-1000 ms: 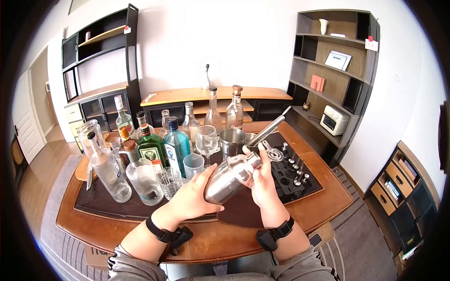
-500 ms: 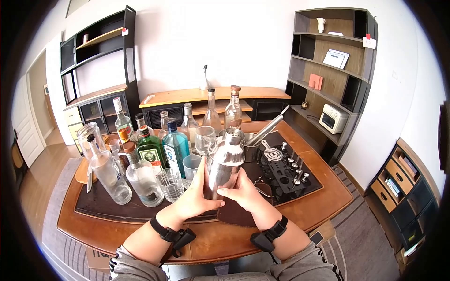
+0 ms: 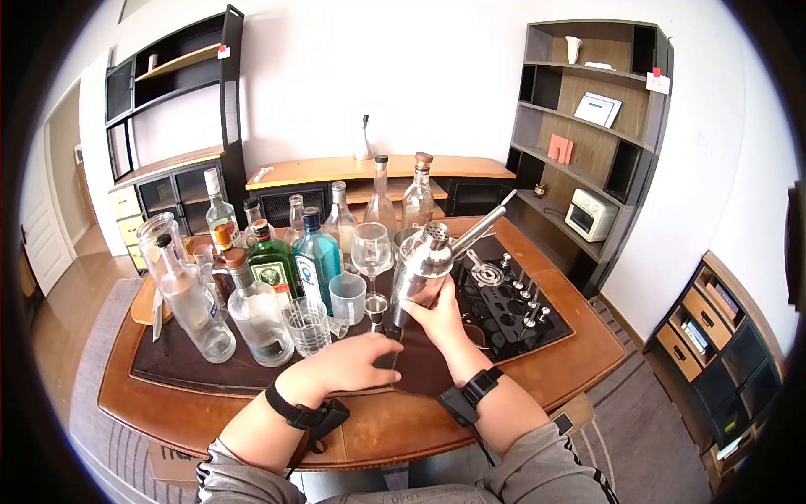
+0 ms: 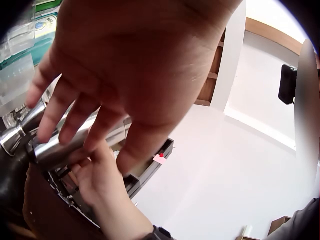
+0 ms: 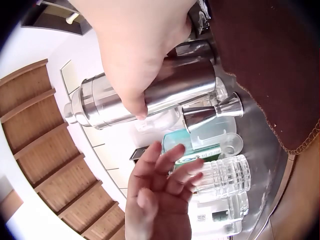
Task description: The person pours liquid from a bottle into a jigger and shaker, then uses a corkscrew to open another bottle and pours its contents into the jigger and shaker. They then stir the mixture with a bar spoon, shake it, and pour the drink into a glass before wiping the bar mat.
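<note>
A steel cocktail shaker (image 3: 422, 267) stands almost upright over the dark mat, its perforated strainer top facing up. Gripping its lower body from the right is my right hand (image 3: 441, 321), thumb across the near side. My left hand (image 3: 353, 363) is off the shaker, palm turned toward it and fingers loosely spread, as the left wrist view shows. Just beyond those fingers a steel double jigger (image 3: 375, 314) stands on the mat; in the right wrist view the jigger (image 5: 212, 112) appears beside the shaker (image 5: 187, 77). A stemmed glass (image 3: 370, 248) and a frosted cup (image 3: 347, 300) stand behind.
Several bottles, among them a green one (image 3: 270, 267) and a blue one (image 3: 316, 260), crowd the left of the desk. A cut-glass tumbler (image 3: 306, 328) stands close to my left hand. On the right lies a black rack (image 3: 525, 323) of bar tools.
The shaker was tilted in both hands, then came upright. My left hand has since let go and moved down and back; my right hand holds the shaker farther right, uncovering the jigger.
</note>
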Demonstrator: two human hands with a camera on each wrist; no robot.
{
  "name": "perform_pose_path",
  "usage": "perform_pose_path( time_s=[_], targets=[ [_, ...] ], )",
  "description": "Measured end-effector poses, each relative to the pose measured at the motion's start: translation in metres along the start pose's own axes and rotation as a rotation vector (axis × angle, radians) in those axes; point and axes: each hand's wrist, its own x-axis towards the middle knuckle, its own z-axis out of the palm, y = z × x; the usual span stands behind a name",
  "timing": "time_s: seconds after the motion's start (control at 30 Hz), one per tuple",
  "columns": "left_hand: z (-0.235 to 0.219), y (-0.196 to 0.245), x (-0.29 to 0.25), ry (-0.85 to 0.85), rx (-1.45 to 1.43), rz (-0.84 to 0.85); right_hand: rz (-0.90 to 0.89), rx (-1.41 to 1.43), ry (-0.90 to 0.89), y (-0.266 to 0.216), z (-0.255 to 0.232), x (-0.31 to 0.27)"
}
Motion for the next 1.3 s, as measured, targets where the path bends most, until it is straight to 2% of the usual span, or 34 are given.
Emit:
perform_pose_path(
  time_s=[0.07, 0.17, 0.3, 0.4, 0.6, 0.8, 1.0, 1.1, 1.23, 1.3],
  targets=[
    [0.013, -0.003, 0.004, -0.201, 0.081, 0.075, -0.057, -0.055, 0.002, 0.005, 0.003, 0.003],
    [0.036, -0.008, 0.012, -0.328, 0.140, 0.145, -0.062, -0.055, -0.013, 0.005, 0.006, 0.001],
    [0.052, -0.009, 0.014, -0.388, 0.317, 0.172, -0.075, -0.086, -0.042, -0.002, 0.008, -0.001],
    [0.043, -0.002, 0.015, -0.471, 0.273, 0.141, -0.063, -0.055, -0.058, 0.003, 0.009, 0.000],
    [0.040, 0.004, 0.013, -0.475, 0.310, 0.138, -0.029, -0.069, -0.071, 0.006, 0.010, 0.000],
    [0.044, -0.003, 0.013, -0.461, 0.260, 0.214, -0.061, -0.162, -0.079, -0.010, 0.012, -0.005],
    [0.042, 0.001, 0.016, -0.474, 0.295, 0.138, -0.096, -0.274, -0.054, -0.006, 0.017, -0.007],
    [0.042, -0.004, 0.016, -0.448, 0.258, 0.171, -0.085, -0.248, -0.094, -0.004, 0.017, -0.006],
    [0.039, -0.007, 0.014, -0.495, -0.004, 0.325, -0.109, -0.226, -0.062, -0.021, 0.010, -0.007],
    [0.035, 0.001, 0.008, -0.538, -0.021, 0.366, -0.041, -0.075, -0.081, -0.013, 0.006, -0.003]
  ],
)
